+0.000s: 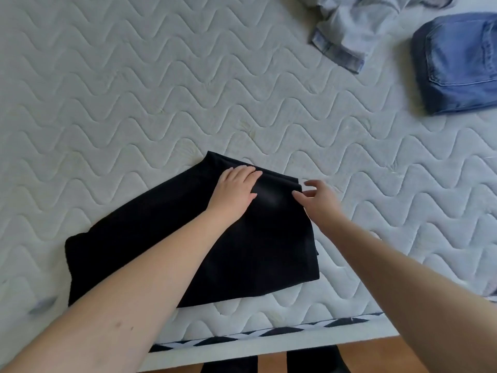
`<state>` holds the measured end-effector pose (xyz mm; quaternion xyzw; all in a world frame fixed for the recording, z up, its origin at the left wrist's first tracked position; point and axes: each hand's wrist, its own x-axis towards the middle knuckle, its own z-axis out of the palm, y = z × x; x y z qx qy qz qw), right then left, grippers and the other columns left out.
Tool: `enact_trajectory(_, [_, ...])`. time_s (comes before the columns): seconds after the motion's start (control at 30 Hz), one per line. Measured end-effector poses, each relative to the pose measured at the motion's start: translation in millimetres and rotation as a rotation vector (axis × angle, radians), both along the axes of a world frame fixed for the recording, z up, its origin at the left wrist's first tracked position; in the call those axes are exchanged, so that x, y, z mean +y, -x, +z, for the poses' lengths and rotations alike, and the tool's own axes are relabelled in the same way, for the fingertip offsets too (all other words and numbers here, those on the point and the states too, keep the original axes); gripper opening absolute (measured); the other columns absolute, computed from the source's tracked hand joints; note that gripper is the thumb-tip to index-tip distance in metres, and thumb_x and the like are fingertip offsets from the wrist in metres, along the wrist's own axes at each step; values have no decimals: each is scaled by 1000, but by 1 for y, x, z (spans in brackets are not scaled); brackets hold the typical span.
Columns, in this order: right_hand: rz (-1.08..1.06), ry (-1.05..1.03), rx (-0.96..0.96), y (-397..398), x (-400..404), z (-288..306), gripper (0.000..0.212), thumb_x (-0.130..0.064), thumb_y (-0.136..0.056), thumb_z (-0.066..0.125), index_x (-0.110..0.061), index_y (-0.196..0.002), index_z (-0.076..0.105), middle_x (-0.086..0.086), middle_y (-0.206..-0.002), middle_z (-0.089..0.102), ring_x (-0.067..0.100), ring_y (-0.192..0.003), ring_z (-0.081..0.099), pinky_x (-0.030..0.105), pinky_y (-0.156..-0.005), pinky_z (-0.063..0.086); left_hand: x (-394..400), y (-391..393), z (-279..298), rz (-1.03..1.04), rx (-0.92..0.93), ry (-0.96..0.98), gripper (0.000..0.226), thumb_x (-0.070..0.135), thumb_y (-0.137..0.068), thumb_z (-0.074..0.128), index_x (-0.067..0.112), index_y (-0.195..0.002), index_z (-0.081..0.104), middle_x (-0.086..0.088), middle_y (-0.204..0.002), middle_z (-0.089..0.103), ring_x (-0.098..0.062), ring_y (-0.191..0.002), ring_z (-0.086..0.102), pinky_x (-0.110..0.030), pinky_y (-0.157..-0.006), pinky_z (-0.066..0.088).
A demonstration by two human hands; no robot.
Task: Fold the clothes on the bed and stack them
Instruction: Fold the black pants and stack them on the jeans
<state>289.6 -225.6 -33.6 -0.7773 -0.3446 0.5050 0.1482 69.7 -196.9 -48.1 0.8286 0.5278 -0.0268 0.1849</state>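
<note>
Head view: the left hand (235, 188) presses flat, fingers spread, on the black garment (193, 238) at the bed's (134, 90) near edge; the right hand (316, 196), loosely parted, touches its right edge; releasing pressure could let the fold spring; folded jeans (457, 63) wait far right.

Matt black cloth garment (188, 238); quilted white fabric mattress (134, 90); denim jeans (457, 63).

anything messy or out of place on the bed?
Yes: the pale grey garment at the far edge lies crumpled and unfolded beside the folded blue jeans. The black garment under both hands is only part-folded. No damage is visible.
</note>
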Motion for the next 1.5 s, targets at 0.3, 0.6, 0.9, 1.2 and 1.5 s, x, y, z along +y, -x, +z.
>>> enact_trajectory(0.3, [-102,-108,446,-10,-8,3,23,-11,-87,59,-25,-103,68,-3,-80,71,11,-74,66,27,-75,55,9,-32,3,-117,-118,-72,31,13,-75,76,22,-104,69,2,-99,61,-23,-102,57,-38,-104,32])
enact_trajectory(0.6, [90,76,132,-22,4,-11,17,-17,-92,56,-21,-102,69,-5,-90,72,7,-72,69,18,-55,48,-32,-4,2,-207,-199,-12,23,10,-74,73,16,-96,65,0,-126,63,-21,-128,50,-37,-117,25])
enact_trajectory(0.9, [-185,96,113,22,23,-12,42,-37,-85,69,-24,-113,40,6,-76,70,5,-45,64,19,-39,44,-23,-2,4,-39,-185,188,58,54,-98,34,25,-149,32,8,-145,44,-9,-137,31,-33,-107,32])
enact_trajectory(1.2, [-455,-27,463,8,71,-6,12,-18,-88,67,-24,-99,66,-1,-90,69,6,-75,65,16,-56,49,17,-3,12,160,-173,-117,25,20,-98,51,19,-120,64,4,-117,62,-19,-114,54,-38,-97,35])
enact_trajectory(1.5, [-135,-42,119,15,65,-9,41,-34,-93,56,-22,-131,46,-6,-92,68,10,-86,67,28,-68,53,68,32,-4,381,-28,39,27,31,-97,54,25,-122,61,3,-124,60,-23,-119,52,-40,-98,34])
